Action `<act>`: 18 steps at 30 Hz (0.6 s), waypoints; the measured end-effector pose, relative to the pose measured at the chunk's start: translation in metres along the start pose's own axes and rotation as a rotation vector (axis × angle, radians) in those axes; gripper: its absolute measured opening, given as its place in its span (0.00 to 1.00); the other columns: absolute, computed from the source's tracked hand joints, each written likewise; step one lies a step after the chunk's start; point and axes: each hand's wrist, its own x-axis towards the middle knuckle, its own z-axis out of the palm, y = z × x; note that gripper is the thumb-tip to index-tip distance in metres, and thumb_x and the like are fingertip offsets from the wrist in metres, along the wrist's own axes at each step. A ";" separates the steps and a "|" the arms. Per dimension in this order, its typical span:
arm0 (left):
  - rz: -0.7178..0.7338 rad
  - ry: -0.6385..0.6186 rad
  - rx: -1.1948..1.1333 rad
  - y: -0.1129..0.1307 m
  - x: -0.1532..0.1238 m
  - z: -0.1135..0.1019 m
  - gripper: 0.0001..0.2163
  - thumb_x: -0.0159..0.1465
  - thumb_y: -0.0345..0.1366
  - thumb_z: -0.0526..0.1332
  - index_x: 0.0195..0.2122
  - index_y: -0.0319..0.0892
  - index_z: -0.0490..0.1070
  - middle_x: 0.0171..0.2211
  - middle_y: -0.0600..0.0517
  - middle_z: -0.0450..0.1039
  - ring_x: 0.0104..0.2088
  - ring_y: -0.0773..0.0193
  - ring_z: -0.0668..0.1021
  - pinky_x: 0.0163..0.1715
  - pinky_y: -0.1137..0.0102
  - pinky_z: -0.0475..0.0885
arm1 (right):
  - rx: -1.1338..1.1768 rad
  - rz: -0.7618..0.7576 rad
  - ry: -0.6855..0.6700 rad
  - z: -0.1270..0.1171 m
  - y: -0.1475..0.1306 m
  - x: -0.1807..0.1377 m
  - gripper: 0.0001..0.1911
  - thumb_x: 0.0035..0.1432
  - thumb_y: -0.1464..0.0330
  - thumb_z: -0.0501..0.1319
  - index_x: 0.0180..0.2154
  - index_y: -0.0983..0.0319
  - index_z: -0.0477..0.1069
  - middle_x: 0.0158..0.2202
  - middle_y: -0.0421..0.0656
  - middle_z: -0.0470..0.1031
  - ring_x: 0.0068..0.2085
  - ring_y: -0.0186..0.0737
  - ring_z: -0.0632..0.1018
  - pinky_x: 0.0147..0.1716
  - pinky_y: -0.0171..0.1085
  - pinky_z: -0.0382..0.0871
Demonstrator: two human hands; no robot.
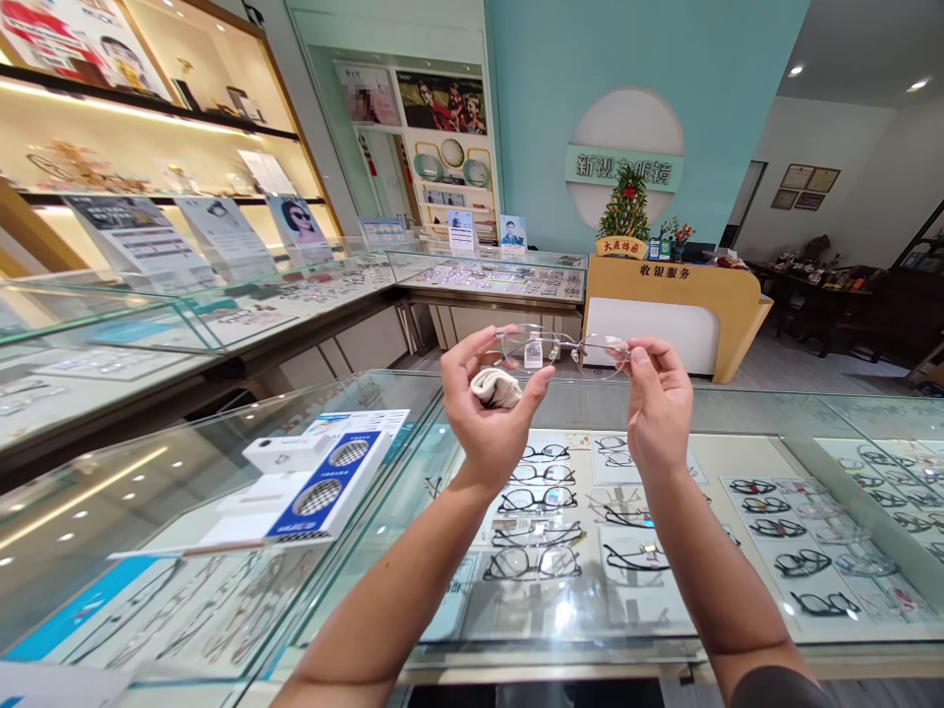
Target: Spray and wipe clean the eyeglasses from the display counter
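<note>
Both my hands hold up a pair of clear, thin-framed eyeglasses (566,340) above a glass display counter. My left hand (487,413) grips the left side of the glasses, with a folded pale cloth (496,387) tucked in the same palm. A small white label sticks to the left lens. At the other end, my right hand (659,403) pinches the right edge of the frame between thumb and fingers. The temples are hard to make out. Rows of dark-framed glasses (537,500) lie under the counter glass below my hands.
The glass counter (590,629) spans the front. On its left lie a blue-and-white box (331,487) and a small white box (289,452). Another glass case (295,305) runs along the left. A wooden cashier desk (737,315) with a plant (625,206) stands beyond.
</note>
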 end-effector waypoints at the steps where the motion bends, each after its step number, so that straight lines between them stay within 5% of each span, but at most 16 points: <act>1: 0.005 0.004 -0.006 0.000 0.000 0.001 0.27 0.64 0.44 0.76 0.60 0.47 0.68 0.52 0.46 0.79 0.50 0.57 0.84 0.46 0.63 0.79 | -0.003 0.005 0.006 0.000 0.000 0.000 0.12 0.64 0.55 0.70 0.40 0.55 0.77 0.37 0.39 0.84 0.43 0.41 0.85 0.52 0.45 0.78; 18: -0.066 0.071 0.008 0.004 0.002 0.004 0.27 0.60 0.49 0.78 0.52 0.43 0.69 0.43 0.48 0.82 0.43 0.59 0.86 0.38 0.65 0.80 | 0.012 0.123 0.020 -0.002 0.005 0.007 0.17 0.57 0.50 0.73 0.34 0.55 0.77 0.34 0.40 0.83 0.40 0.42 0.82 0.44 0.43 0.75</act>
